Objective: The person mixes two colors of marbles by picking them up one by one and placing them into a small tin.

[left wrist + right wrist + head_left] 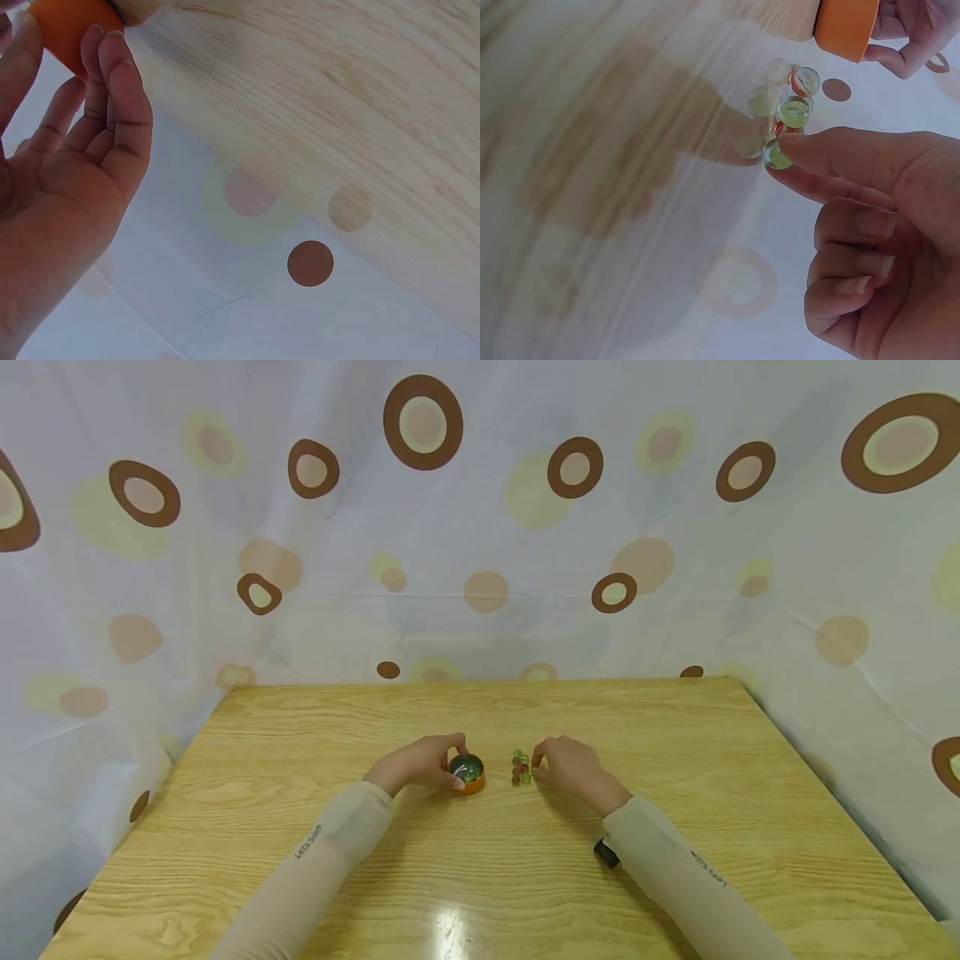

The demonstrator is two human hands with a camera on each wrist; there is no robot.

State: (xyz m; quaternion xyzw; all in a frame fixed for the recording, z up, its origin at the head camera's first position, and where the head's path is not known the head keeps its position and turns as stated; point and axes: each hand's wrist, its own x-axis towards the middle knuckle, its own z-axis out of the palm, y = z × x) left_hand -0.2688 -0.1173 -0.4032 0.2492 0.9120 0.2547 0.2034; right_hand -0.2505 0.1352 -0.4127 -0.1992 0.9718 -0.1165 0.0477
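A small round orange bowl (472,789) stands on the wooden table, dark inside with some greenish marbles in it. My left hand (427,762) grips it by the side, thumb and fingers on opposite parts of its wall; in the left wrist view its orange side (64,34) shows between them. To the right of the bowl lies a cluster of several glass marbles (517,770), green and reddish-brown. At the cluster's right side, my right hand (572,768) pinches a green marble (777,155) between thumb and index finger, other fingers curled. More marbles (793,112) sit right beside it.
A small black object (606,853) shows beside the right sleeve, partly covered by it. Behind the wooden table (337,718) and at its sides hangs a pale sheet (480,527) with brown and yellow circles.
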